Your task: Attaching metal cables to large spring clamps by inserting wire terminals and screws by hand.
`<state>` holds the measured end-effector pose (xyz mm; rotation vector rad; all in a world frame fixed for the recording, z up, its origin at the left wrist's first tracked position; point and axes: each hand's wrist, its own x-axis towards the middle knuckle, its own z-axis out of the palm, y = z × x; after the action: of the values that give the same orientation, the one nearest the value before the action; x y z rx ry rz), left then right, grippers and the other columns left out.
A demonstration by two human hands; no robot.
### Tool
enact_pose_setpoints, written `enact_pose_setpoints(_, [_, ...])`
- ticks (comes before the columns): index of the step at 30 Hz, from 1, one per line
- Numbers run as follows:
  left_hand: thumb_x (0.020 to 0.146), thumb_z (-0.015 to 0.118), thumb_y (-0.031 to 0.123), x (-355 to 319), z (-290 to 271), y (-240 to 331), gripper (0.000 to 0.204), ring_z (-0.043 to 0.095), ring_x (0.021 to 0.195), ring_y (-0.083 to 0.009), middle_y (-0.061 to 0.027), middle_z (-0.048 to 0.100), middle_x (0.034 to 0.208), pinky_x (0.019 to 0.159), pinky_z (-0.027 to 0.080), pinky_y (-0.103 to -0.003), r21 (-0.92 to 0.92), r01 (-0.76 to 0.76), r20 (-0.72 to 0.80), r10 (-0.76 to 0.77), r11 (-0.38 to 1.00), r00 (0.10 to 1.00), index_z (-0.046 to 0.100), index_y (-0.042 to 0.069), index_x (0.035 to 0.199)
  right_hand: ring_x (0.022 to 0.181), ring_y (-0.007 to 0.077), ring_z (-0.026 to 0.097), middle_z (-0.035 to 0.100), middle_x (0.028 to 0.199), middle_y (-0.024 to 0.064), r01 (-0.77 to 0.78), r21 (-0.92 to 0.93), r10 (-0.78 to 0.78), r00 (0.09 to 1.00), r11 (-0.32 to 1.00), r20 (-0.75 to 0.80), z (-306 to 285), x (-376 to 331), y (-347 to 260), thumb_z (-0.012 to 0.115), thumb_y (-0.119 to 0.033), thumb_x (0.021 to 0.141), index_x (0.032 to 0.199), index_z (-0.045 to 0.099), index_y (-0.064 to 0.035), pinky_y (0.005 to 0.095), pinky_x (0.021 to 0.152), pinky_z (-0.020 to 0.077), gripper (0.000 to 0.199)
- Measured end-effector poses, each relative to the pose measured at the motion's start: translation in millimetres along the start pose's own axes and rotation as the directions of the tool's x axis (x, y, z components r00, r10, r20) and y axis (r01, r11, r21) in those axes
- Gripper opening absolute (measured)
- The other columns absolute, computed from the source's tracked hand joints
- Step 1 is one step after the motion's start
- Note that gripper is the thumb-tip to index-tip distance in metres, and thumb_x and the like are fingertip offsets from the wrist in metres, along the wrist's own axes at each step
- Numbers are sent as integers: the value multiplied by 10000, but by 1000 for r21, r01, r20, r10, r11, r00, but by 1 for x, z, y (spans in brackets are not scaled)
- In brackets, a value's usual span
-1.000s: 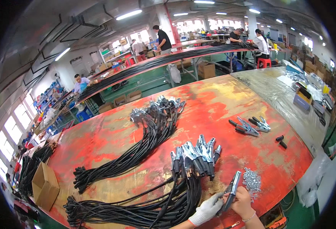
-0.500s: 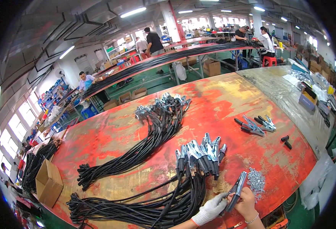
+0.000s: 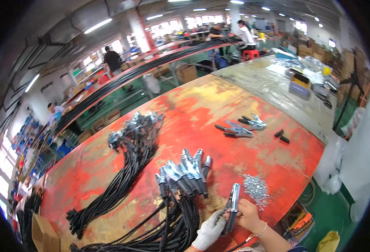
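My left hand (image 3: 209,231), in a white knitted glove, is closed on the lower part of a silver metal clamp (image 3: 234,200) with black handles. Bare and wearing a bracelet, my right hand (image 3: 249,215) has its fingers closed against the clamp's other side; its fingertips are partly hidden. A black cable with a metal ring terminal (image 3: 251,237) shows by my right wrist. Small metal fasteners (image 3: 255,189) lie heaped just beyond that hand. To the left, a bundle of black cables (image 3: 185,222) has several silver clamps (image 3: 183,173) at its upper end.
A second cable bundle (image 3: 136,157) lies farther left. Loose clamps (image 3: 235,129) and short black sleeves (image 3: 282,136) are on the red worn table (image 3: 193,122). A cardboard box (image 3: 44,235) stands lower left. An orange-handled tool (image 3: 302,221) sits below the right edge. People work at a far bench.
The view has swung to the right, so the table and bundles appear farther left. My hands still hold the clamp, now more upright. The ring terminal shows beside my right wrist.
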<state>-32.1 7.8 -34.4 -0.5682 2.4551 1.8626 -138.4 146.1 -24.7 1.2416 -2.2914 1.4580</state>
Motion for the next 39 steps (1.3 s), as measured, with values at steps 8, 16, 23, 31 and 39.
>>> enact_pose_setpoints(8, [941, 515, 137, -1, 8, -1, 358, 589, 793, -94, -54, 647, 905, 704, 488, -241, -21, -25, -37, 24, 999, 999, 523, -37, 1254, 684, 235, 615, 602, 769, 44, 108, -66, -105, 993, 992, 51, -16, 0, -2, 764, -245, 729, 851, 725, -145, 336, 597, 506, 162])
enact_pose_setpoints(16, [935, 493, 100, -1, 8, -4, 364, 594, 809, -100, -75, 637, 934, 714, 490, -234, -120, -33, -41, 29, 992, 999, 504, -54, 1265, 635, 210, 585, 555, 682, 26, 84, -83, -86, 996, 993, -21, -9, -1, 2, 794, -271, 702, 834, 740, -166, 328, 547, 477, 177])
enact_pose_setpoints(23, [941, 477, 72, 1, 10, -12, 361, 596, 812, -109, -93, 630, 967, 724, 496, -245, -246, -78, -56, 66, 966, 996, 489, -58, 1277, 671, 219, 593, 582, 771, 33, 110, -79, -110, 994, 991, 5, -13, 0, -2, 776, -262, 727, 850, 722, -141, 330, 571, 480, 182])
enact_pose_setpoints(31, [936, 496, 93, -4, 5, 2, 386, 589, 813, -98, -81, 633, 967, 730, 490, -235, -121, -10, -59, 3, 993, 998, 484, -57, 1291, 565, 199, 521, 468, 637, 28, 117, -49, -120, 990, 992, -79, -7, -2, -4, 805, -209, 697, 810, 734, -159, 334, 501, 432, 142])
enact_pose_setpoints(39, [916, 581, 199, -4, 4, 13, 390, 666, 797, -266, -149, 664, 1037, 690, 529, -377, 51, -147, -88, 151, 988, 985, 515, 111, 1290, 646, 216, 607, 610, 745, 64, 69, -65, -74, 994, 995, -76, -6, -7, -3, 799, -186, 707, 825, 733, -120, 316, 553, 488, 151])
